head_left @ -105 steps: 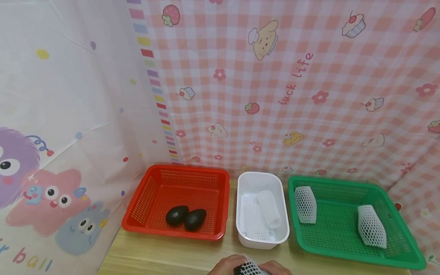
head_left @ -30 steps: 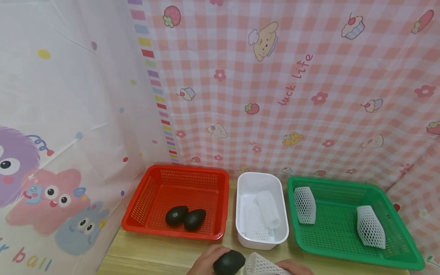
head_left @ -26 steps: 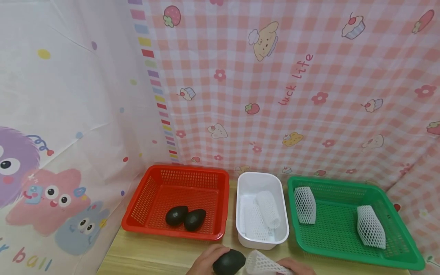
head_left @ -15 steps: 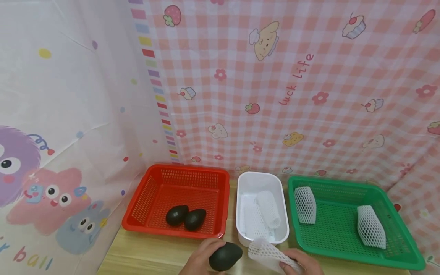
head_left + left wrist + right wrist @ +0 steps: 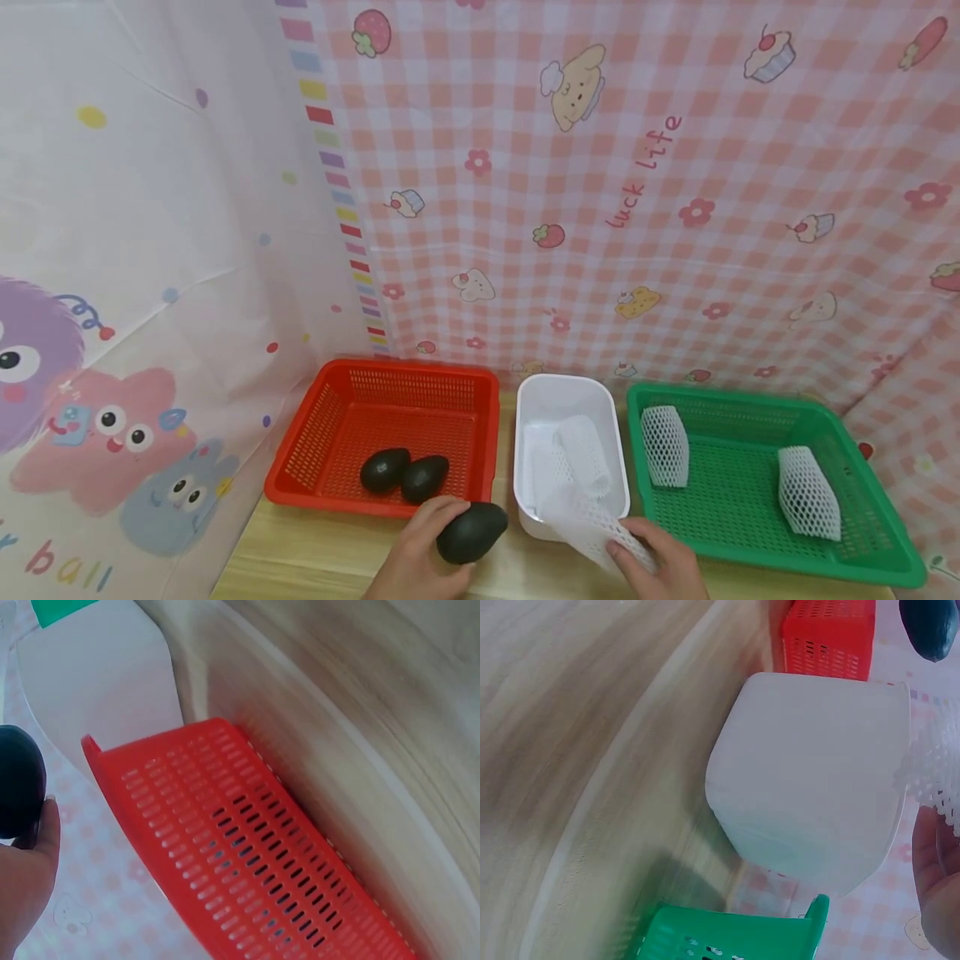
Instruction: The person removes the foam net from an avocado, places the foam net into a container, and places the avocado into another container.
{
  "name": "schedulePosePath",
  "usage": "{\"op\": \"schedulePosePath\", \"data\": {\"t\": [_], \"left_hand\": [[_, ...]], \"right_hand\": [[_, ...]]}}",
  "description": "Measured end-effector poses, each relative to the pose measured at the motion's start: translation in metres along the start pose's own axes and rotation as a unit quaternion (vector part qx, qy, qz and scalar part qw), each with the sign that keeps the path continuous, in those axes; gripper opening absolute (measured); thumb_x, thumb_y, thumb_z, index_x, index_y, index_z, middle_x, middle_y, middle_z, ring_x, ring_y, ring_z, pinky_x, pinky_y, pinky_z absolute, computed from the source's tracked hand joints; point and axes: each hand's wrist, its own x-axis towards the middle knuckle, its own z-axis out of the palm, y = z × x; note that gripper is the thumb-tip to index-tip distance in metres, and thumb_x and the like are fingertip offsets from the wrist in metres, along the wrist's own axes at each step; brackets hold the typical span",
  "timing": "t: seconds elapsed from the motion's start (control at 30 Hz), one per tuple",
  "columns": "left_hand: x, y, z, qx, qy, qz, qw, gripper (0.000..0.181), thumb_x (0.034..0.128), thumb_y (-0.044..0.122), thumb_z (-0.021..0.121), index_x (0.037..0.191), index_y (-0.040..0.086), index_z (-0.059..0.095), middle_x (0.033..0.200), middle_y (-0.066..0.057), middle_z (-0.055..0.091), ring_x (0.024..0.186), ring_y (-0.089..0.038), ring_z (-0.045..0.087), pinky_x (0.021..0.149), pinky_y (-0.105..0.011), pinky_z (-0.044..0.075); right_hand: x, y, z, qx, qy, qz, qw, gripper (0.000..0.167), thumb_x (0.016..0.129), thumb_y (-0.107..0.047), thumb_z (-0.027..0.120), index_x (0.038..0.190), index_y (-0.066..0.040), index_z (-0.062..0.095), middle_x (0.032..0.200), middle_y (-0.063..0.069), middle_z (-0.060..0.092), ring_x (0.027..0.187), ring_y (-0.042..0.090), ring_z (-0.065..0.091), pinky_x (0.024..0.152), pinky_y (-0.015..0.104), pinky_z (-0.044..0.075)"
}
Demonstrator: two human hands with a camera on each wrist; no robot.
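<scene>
In the head view the left hand [image 5: 422, 550] grips a dark avocado [image 5: 472, 532] in front of the red basket's near rim. The right hand [image 5: 663, 560] pinches a white foam net sleeve [image 5: 597, 527] by its right end; the sleeve's other end overlaps the near rim of the white bin [image 5: 534, 522]. The left wrist view has the left hand [image 5: 28, 881] and the avocado [image 5: 19, 782] at its left edge. At the right edge of the right wrist view, the right hand [image 5: 939, 877] holds the net sleeve [image 5: 935, 761] beside the bin [image 5: 810, 772]. Avocado and sleeve are apart.
Two avocados [image 5: 386, 471] lie in the red basket [image 5: 381, 505]. More net sleeves [image 5: 583, 454] lie in the white bin. The green basket [image 5: 780, 562] on the right holds two net-wrapped items [image 5: 665, 447]. A patterned cloth hangs behind the wooden table [image 5: 300, 554].
The avocado, inside the net at first, is out of it. The left hand has moved it left and up towards the red basket; the right hand has brought the net sleeve up to the white bin's rim.
</scene>
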Motion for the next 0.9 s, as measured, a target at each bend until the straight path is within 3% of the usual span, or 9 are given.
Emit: {"op": "schedulePosePath", "data": {"t": [0.1, 0.33, 0.47, 0.7, 0.9], "left_hand": [[0.002, -0.002, -0.004, 0.009, 0.014, 0.012, 0.9998, 0.085, 0.063, 0.001, 0.095, 0.139, 0.021, 0.062, 0.136, 0.001, 0.059, 0.118, -0.018, 0.061, 0.098, -0.031, 0.054], [0.006, -0.008, -0.013, 0.03, 0.048, 0.021, 0.9982, 0.085, 0.064, 0.001, 0.095, 0.139, 0.021, 0.063, 0.136, 0.002, 0.06, 0.118, -0.021, 0.063, 0.097, -0.034, 0.055], [0.008, -0.013, -0.02, 0.028, 0.061, 0.017, 0.9976, 0.084, 0.0637, -0.003, 0.095, 0.139, 0.019, 0.063, 0.136, -0.001, 0.061, 0.118, -0.024, 0.065, 0.094, -0.036, 0.057], [0.014, -0.022, -0.036, 0.059, 0.1, 0.009, 0.9932, 0.083, 0.0626, -0.005, 0.094, 0.137, 0.017, 0.064, 0.135, -0.003, 0.062, 0.114, -0.024, 0.066, 0.09, -0.036, 0.059], [0.018, -0.036, -0.053, 0.065, 0.129, -0.01, 0.9895, 0.081, 0.0635, -0.005, 0.094, 0.136, 0.015, 0.065, 0.132, -0.005, 0.063, 0.114, -0.024, 0.064, 0.095, -0.017, 0.05]], "right_hand": [[0.003, -0.001, 0.002, 0.015, 0.01, 0.022, 0.9996, 0.038, 0.07, 0.018, 0.085, 0.1, -0.004, 0.077, 0.096, -0.01, 0.074, 0.08, 0.003, 0.069, 0.066, 0.016, 0.053], [0.012, -0.001, 0.005, 0.022, 0.029, 0.027, 0.999, 0.036, 0.071, 0.021, 0.082, 0.102, 0.002, 0.076, 0.097, -0.004, 0.075, 0.081, 0.003, 0.069, 0.065, 0.016, 0.055], [0.018, -0.005, 0.007, 0.006, 0.037, 0.063, 0.9973, 0.032, 0.077, 0.014, 0.084, 0.106, 0.002, 0.076, 0.096, 0.008, 0.077, 0.083, 0.001, 0.068, 0.066, 0.015, 0.054], [0.034, -0.009, 0.011, 0.034, 0.039, 0.142, 0.9885, 0.027, 0.087, 0.005, 0.081, 0.113, 0.004, 0.073, 0.105, 0.019, 0.075, 0.089, 0.001, 0.067, 0.068, 0.018, 0.056], [0.047, -0.009, 0.017, 0.057, 0.042, 0.187, 0.9797, 0.028, 0.091, -0.002, 0.079, 0.117, 0.005, 0.071, 0.107, 0.02, 0.075, 0.085, 0.001, 0.067, 0.068, 0.019, 0.056]]}}
